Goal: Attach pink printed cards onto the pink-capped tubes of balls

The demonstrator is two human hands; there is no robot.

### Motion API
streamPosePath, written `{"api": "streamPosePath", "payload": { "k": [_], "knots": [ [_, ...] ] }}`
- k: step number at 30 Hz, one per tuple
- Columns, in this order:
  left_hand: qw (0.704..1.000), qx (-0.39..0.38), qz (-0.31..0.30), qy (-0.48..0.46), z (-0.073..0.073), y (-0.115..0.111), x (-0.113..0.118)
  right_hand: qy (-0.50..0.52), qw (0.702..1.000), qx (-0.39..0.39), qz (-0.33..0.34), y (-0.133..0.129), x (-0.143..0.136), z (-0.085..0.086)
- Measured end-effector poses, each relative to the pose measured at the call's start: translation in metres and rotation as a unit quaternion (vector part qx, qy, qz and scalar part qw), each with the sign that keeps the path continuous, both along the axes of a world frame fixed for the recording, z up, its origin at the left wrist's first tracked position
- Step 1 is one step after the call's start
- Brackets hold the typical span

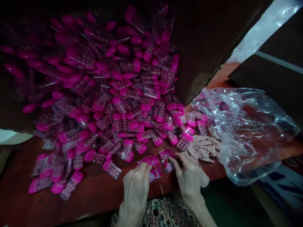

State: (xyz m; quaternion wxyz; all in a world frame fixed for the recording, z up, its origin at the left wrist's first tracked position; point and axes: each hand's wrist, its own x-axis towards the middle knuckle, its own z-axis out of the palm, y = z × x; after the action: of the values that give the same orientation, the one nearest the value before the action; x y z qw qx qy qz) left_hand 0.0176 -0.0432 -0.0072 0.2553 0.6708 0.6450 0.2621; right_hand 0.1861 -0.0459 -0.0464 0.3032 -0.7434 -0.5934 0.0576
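Near the table's front edge, my left hand [137, 183] is closed, thumb and fingertips pinching the edge of a flat pink printed label [155, 167]. My right hand [188, 175] is bent, with its thumb and fingertips at the right edge of a smaller pink printed piece [166, 159], which looks like a thin stack of labels. The two printed pieces lie side by side with a narrow gap. Just beyond them spreads a big heap of clear plastic bottles with pink caps [132, 123], filled with small round pink balls.
A crumpled pale cloth [205, 146] lies beside my right hand. Farther right, a clear plastic bag [248, 135] spreads over the red table [99, 195] and hangs past its edge. A dark panel [201, 47] stands behind the heap. Several bottles [69, 186] lie at the front left.
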Motion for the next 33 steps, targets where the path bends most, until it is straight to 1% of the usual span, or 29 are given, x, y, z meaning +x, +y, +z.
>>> {"api": "streamPosePath", "payload": {
  "k": [3,5,9,11,13,16,18,19,20,22,23,24,25,27,29,30,33],
  "knots": [
    [0.996,-0.011,-0.055,0.073,0.0,0.0,0.01,-0.052,0.995,0.082,0.035,-0.003,0.001,-0.008],
    [0.992,-0.011,-0.08,0.096,0.0,0.0,0.017,-0.078,0.989,0.116,0.054,-0.004,0.003,-0.011],
    [0.991,0.003,-0.104,0.081,0.0,0.0,0.028,-0.061,0.986,0.148,0.052,-0.005,0.002,-0.011],
    [0.993,0.006,-0.099,0.06,-0.001,0.0,0.03,-0.034,0.985,0.163,0.053,-0.004,0.0,-0.008],
    [0.996,-0.013,-0.083,0.032,-0.002,0.001,0.029,0.009,0.984,0.168,0.056,-0.006,-0.002,-0.004],
    [0.997,-0.055,-0.042,-0.027,-0.002,0.008,0.024,0.119,0.984,0.128,0.027,-0.012,0.0,0.002],
    [0.994,-0.078,-0.024,-0.074,-0.001,0.017,0.02,0.207,0.975,0.079,-0.006,-0.014,0.004,0.009],
    [0.991,-0.09,-0.024,-0.099,0.0,0.021,0.019,0.255,0.966,0.047,-0.01,-0.014,0.006,0.013],
    [0.986,-0.105,-0.033,-0.126,0.001,0.026,0.019,0.304,0.953,0.01,-0.003,-0.013,0.008,0.018],
    [0.971,-0.136,-0.08,-0.182,0.004,0.034,0.021,0.384,0.92,-0.064,0.04,-0.007,0.01,0.029],
    [0.961,-0.147,-0.101,-0.21,0.005,0.037,0.023,0.407,0.907,-0.09,0.062,-0.003,0.01,0.034],
    [0.952,-0.155,-0.109,-0.239,0.007,0.039,0.026,0.417,0.9,-0.103,0.075,0.001,0.009,0.038],
    [0.945,-0.156,-0.098,-0.269,0.007,0.04,0.029,0.414,0.901,-0.104,0.078,0.005,0.007,0.041],
    [0.933,-0.147,-0.028,-0.328,0.008,0.039,0.035,0.386,0.917,-0.088,0.055,0.01,0.0,0.042],
    [0.918,-0.131,0.051,-0.371,0.007,0.037,0.039,0.36,0.93,-0.066,0.018,0.013,-0.008,0.036],
    [0.911,-0.125,0.077,-0.385,0.006,0.036,0.041,0.352,0.934,-0.053,0.001,0.014,-0.013,0.032],
    [0.881,-0.141,0.112,-0.438,0.001,0.034,0.041,0.334,0.942,-0.01,-0.036,0.017,-0.021,0.023]
  ]
}}
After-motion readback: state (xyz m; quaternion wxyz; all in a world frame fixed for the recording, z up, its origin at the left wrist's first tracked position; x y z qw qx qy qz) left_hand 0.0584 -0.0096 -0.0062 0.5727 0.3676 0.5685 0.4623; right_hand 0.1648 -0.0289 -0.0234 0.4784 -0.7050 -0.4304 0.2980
